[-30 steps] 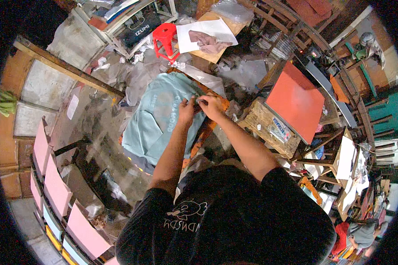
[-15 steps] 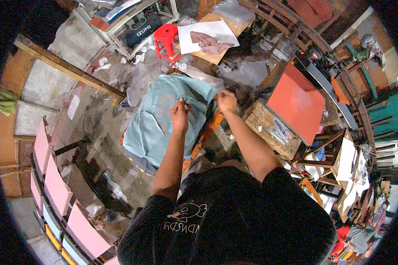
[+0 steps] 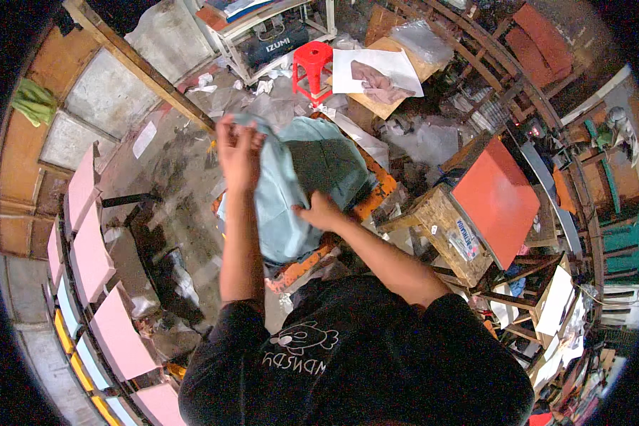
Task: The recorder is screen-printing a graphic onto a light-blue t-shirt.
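Lettering (image 3: 293,363) on shirt (image 3: 390,348), cloth (image 3: 280,206) in left hand (image 3: 241,155)

A red plastic stool (image 3: 312,55) stands beside a wooden board (image 3: 385,105) bearing a white sheet (image 3: 345,65) and a crumpled mauve cloth (image 3: 376,82). To the right, an orange-red panel (image 3: 495,202) adjoins a wooden box (image 3: 437,221). On the left, a green cloth (image 3: 34,101) shows beyond a row of pink panels (image 3: 123,334)

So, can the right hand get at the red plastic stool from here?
Probably not without moving closer: the teal garment lies between the right hand and the red plastic stool.
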Demonstrator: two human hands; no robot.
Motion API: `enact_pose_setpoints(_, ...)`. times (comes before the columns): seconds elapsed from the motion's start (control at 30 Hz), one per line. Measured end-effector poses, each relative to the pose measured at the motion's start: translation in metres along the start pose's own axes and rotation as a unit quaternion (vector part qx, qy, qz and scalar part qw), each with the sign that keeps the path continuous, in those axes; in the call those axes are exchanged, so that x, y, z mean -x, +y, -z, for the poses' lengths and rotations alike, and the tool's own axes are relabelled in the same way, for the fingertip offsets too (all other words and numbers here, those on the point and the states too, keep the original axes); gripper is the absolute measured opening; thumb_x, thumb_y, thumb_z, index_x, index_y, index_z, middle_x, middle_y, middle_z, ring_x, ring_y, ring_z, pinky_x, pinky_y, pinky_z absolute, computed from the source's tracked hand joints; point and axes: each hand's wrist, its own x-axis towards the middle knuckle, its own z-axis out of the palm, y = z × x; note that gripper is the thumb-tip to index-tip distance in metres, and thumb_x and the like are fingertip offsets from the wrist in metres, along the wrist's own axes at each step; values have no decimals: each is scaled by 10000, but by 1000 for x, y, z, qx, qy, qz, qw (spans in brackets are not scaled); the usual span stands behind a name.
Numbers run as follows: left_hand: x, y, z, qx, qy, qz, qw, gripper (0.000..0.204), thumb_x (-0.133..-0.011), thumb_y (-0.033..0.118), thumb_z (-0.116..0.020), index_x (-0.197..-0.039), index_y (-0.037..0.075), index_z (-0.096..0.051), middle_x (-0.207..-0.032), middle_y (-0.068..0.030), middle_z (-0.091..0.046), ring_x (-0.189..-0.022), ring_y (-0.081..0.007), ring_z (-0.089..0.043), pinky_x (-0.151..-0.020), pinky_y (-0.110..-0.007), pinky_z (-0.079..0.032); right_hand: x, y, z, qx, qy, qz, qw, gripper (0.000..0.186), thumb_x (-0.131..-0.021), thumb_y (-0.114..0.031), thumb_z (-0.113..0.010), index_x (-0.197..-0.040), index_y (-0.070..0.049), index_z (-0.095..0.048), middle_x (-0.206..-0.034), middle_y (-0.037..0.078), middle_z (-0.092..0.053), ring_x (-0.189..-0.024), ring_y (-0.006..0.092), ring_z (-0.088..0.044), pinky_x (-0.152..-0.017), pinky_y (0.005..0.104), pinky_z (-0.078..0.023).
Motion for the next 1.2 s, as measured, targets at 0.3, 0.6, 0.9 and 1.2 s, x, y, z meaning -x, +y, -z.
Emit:
enact_pose_setpoints(0.3, -36, 143, -22, -384, -96, -239, 887, 293, -905, 5, -620, -1196, -23, -595, -1089, -66, -649, -984, -129, -599, -875, -263, -479, 33, -24, 131, -91, 166, 167, 968, 188, -864, -173, -715, -932, -1, -681, -787, -4, -663, -722, 78, -579, -645, 285, -509)
enact_pose_setpoints(0.6, -46, 140, -74, -573, -296, -281, 710, 185, -910, 62, -635, -1064, -38, -615, -1033, -152, -605, -946, -268, -605, -874, -365, -482, 211, -19, 276, 67, 318, 235, 916, 142, -831, -125, -576, -888, -26, -492, -758, 77, -469, -713, 171, -483, -642, 337, -411)
enact_pose_setpoints(0.9, 9, 39, -219, -286, -526, -162, 784, 113, -955, 54, -531, -957, -42, -591, -1174, -97, -535, -862, -120, -556, -706, -217, -454, 416, 28, 261, 219, 464, -43, 858, 217, -943, -211, -587, -915, 4, -584, -705, 119, -527, -631, 191, -498, -576, 351, -405)
enact_pose_setpoints(1.2, 66, 23, -254, -284, -614, 60, 734, 129, -897, -18, -630, -991, 29, -556, -785, 22, -552, -677, -23, -506, -587, -172, -403, 542, 34, 222, 95, 483, -121, 862, 282, -834, -204, -642, -992, 29, -623, -831, 178, -640, -753, 307, -618, -710, 376, -499)
